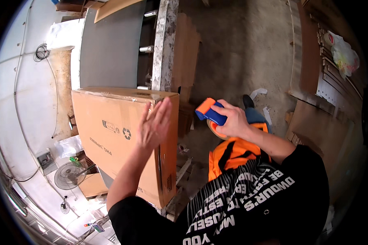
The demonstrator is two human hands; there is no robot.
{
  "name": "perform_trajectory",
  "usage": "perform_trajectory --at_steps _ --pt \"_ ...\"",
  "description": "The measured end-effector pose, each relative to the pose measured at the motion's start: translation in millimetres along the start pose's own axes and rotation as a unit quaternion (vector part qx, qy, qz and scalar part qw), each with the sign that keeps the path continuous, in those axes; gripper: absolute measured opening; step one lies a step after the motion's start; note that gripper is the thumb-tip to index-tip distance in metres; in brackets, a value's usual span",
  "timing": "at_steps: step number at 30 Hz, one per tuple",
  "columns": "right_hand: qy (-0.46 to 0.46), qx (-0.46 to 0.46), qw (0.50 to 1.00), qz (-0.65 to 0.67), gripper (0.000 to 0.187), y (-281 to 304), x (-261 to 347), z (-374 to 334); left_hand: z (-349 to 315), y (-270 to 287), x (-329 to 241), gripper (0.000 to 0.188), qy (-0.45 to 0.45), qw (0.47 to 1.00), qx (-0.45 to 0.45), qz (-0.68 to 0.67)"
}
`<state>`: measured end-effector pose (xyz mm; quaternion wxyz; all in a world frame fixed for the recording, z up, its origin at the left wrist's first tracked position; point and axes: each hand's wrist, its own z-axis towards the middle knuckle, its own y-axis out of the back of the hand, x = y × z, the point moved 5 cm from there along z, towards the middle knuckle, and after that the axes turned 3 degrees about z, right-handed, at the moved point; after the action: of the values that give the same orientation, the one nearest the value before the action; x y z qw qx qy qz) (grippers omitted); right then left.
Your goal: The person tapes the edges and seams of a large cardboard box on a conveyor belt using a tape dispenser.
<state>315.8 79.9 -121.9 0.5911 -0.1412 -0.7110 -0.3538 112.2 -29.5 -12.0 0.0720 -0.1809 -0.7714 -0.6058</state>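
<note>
A large brown cardboard box (106, 126) lies on the conveyor to my left, with clear tape along its far edge and near its corner. My left hand (154, 124) rests flat at the box's upper right corner, its fingers straight and slightly blurred. In my right hand (233, 120) is a blue and orange tape dispenser (217, 115), held off to the right of the box and apart from it. A roll of tape (215, 130) shows under the dispenser, partly hidden by the hand.
Beyond the box runs a conveyor with a grey top (110, 49) and a worn metal rail (164, 45). Flattened cardboard (186, 57) leans beside the rail. A fan (70, 174) stands at the left. Scraps of paper (258, 93) lie on the floor; a plastic bag (344, 55) is at far right.
</note>
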Motion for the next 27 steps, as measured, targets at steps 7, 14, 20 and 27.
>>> perform_trajectory --at_steps 7,14,20,27 --pt "-0.085 0.080 0.960 0.253 0.066 -6.1 -35.8 28.3 14.6 4.2 70.9 0.109 0.168 0.965 -0.058 -0.193" --pt "-0.132 0.254 0.893 0.347 0.070 -36.2 -35.0 131.9 -5.1 -30.9 32.4 0.125 0.334 0.926 0.058 -0.167" --pt "-0.044 0.387 0.858 0.334 0.067 -79.1 4.8 237.7 -6.8 -25.9 28.7 0.120 0.395 0.890 0.001 -0.228" --pt "-0.009 0.635 0.759 0.143 0.062 -118.4 33.2 229.4 -10.7 -26.3 28.7 0.136 0.436 0.852 -0.013 -0.291"
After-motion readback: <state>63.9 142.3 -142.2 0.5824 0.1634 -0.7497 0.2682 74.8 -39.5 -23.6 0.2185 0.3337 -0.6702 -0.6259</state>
